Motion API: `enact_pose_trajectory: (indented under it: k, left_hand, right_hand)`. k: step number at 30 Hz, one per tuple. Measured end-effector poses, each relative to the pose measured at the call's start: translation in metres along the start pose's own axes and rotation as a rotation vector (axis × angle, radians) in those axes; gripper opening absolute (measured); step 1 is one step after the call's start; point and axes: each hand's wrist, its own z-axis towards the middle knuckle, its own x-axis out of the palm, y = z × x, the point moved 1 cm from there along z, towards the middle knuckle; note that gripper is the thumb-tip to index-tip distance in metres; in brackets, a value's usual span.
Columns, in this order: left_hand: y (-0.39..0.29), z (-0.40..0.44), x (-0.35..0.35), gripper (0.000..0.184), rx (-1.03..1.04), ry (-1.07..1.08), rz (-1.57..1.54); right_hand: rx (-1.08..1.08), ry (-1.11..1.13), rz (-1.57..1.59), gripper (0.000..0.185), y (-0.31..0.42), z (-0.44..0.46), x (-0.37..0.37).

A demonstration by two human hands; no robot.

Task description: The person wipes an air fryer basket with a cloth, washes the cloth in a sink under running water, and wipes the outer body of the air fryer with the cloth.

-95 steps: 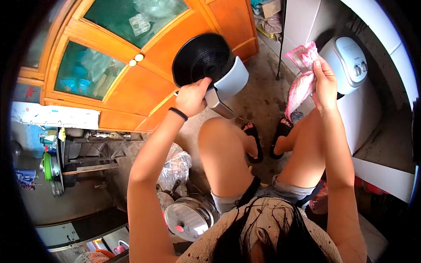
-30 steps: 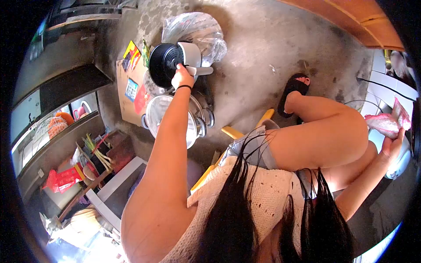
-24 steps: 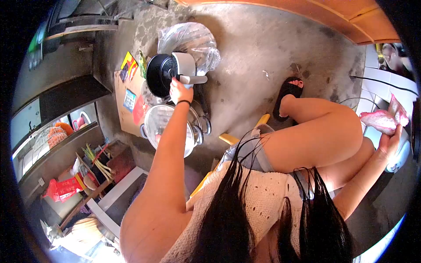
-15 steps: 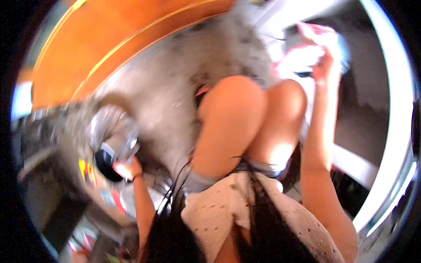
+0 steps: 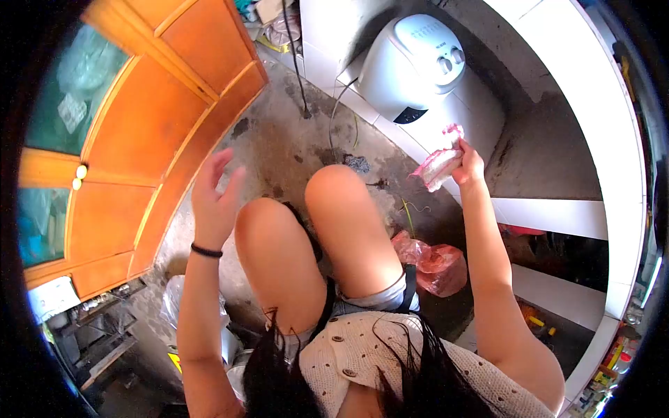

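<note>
My right hand [image 5: 470, 165] is closed on a white cloth with pink edging [image 5: 440, 166], which is bunched and hangs toward the left. Beyond the cloth, a white rounded appliance with two knobs [image 5: 411, 66], resembling an air fryer, stands on a white-tiled ledge [image 5: 456, 115]. The cloth is apart from the appliance. My left hand [image 5: 217, 198] is raised in front of the orange cabinet, with its fingers apart and nothing in it. A black band circles that wrist. Below the left forearm, a clear plastic container [image 5: 172, 303] is partly hidden.
The orange wooden cabinet [image 5: 132, 118] with glass panes lines the left. A red plastic bag [image 5: 435, 265] lies on the stained concrete floor [image 5: 279, 132] beside my knee. A dark cord [image 5: 333, 118] runs down from the appliance. Shelf openings [image 5: 550, 258] are at the right.
My left hand has let go of the clear container at lower left and risen. My right hand still grips the cloth. The view has turned, bringing the whole white appliance into sight.
</note>
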Motion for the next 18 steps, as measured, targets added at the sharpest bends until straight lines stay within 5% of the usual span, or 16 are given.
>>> enact_pose_trajectory:
  k: [2, 7, 8, 11, 13, 14, 18]
  left_hand:
    - [-0.040, 0.026, 0.040, 0.033, 0.080, 0.110, -0.049]
    - [-0.083, 0.049, 0.124, 0.035, 0.224, 0.384, 0.087]
    - [-0.081, 0.051, 0.136, 0.033, 0.390, 0.361, 0.137]
    - [-0.084, 0.050, 0.154, 0.030, 0.290, 0.400, 0.155]
    - [-0.066, 0.052, 0.161, 0.028, 0.216, 0.383, 0.156]
    - [-0.057, 0.052, 0.162, 0.028, 0.186, 0.385, 0.185]
    - [-0.047, 0.059, 0.162, 0.028, 0.155, 0.350, 0.241]
  right_hand:
    - [0.032, -0.022, -0.017, 0.011, -0.007, 0.017, -0.005]
    - [0.228, 0.128, -0.051, 0.071, -0.032, 0.063, 0.002]
    - [0.233, 0.142, -0.028, 0.078, -0.029, 0.074, 0.007]
    - [0.187, 0.238, 0.006, 0.107, -0.013, 0.106, 0.032]
    - [0.173, 0.113, -0.046, 0.111, -0.004, 0.114, 0.052]
    - [0.282, 0.266, -0.003, 0.110, 0.004, 0.105, 0.059]
    - [0.004, 0.326, -0.050, 0.102, -0.009, 0.135, 0.067]
